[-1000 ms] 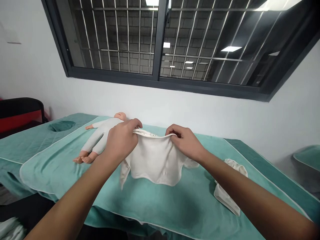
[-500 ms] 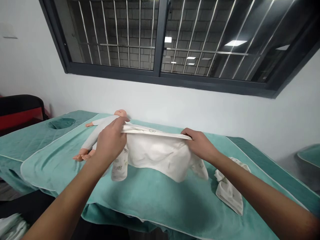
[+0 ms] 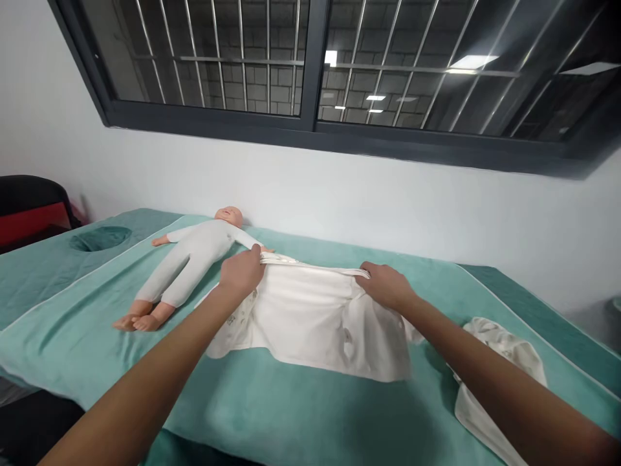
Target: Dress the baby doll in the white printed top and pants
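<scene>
A small white baby shirt [image 3: 305, 317] is stretched between my hands, its top edge pulled nearly straight and its lower part hanging down to the green bed cover. My left hand [image 3: 242, 270] pinches the top edge at the left end, close to the doll's hand. At the right end, my right hand [image 3: 387, 285] grips the same edge. A printed pattern shows on the fabric by my left wrist. Left of the shirt, a baby doll [image 3: 196, 252] in a pale suit lies on its back, feet toward me.
A second crumpled white garment [image 3: 509, 353] lies at the right, partly behind my right forearm. The green cover [image 3: 310, 414] spreads over the bed, with a face hole [image 3: 101, 238] at the left. A barred window [image 3: 310, 123] is behind. A red and black chair [image 3: 33, 210] stands far left.
The shirt has come lower and its hanging part has swung out toward me and spread wider. My left hand no longer covers the doll. The view has shifted somewhat.
</scene>
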`<action>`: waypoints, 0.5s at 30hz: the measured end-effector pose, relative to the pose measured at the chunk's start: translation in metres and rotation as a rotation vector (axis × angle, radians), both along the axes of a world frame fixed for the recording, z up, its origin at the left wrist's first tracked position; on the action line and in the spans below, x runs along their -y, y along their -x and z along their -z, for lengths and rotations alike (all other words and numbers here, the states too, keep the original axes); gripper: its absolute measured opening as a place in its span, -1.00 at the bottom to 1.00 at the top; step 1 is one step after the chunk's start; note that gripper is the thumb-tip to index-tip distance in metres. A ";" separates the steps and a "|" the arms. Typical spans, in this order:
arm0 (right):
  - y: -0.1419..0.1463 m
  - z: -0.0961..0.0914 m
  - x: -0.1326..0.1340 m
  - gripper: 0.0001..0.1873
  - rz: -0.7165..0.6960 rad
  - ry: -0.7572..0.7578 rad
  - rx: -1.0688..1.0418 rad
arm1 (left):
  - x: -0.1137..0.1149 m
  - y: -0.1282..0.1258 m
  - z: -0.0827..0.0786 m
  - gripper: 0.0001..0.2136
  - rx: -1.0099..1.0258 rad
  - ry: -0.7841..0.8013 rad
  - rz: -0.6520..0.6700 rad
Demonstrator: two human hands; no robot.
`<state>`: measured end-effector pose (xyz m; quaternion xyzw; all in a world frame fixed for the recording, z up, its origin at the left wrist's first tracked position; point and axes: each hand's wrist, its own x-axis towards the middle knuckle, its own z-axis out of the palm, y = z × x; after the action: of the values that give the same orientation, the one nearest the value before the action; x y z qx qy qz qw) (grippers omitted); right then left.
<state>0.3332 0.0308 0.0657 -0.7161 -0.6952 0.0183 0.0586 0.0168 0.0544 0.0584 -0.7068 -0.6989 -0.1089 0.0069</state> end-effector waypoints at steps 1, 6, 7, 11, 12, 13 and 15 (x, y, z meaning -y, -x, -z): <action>0.002 0.009 -0.012 -0.71 0.016 0.020 0.039 | -0.016 -0.003 0.011 -0.65 -0.005 0.017 0.007; 0.006 0.048 -0.073 -0.74 0.059 0.041 0.114 | -0.091 -0.014 0.058 -0.71 -0.004 0.065 -0.016; 0.005 0.055 -0.084 -0.75 0.067 0.039 0.127 | -0.103 -0.016 0.065 -0.73 -0.005 0.068 -0.021; 0.001 0.081 -0.116 -0.78 0.087 0.034 0.149 | -0.132 -0.024 0.089 -0.75 -0.021 0.049 -0.018; 0.001 0.087 -0.119 -0.78 0.087 0.022 0.147 | -0.133 -0.027 0.093 -0.74 -0.028 0.030 -0.009; 0.003 0.092 -0.120 -0.77 0.085 0.001 0.145 | -0.130 -0.031 0.095 -0.71 -0.037 0.004 0.005; 0.010 0.100 -0.114 -0.72 0.086 -0.074 0.146 | -0.118 -0.042 0.098 -0.64 -0.060 -0.066 0.051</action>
<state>0.3233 0.1451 -0.0343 -0.7422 -0.6664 -0.0621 0.0348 0.0584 0.1720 -0.0400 -0.7268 -0.6761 -0.1109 0.0482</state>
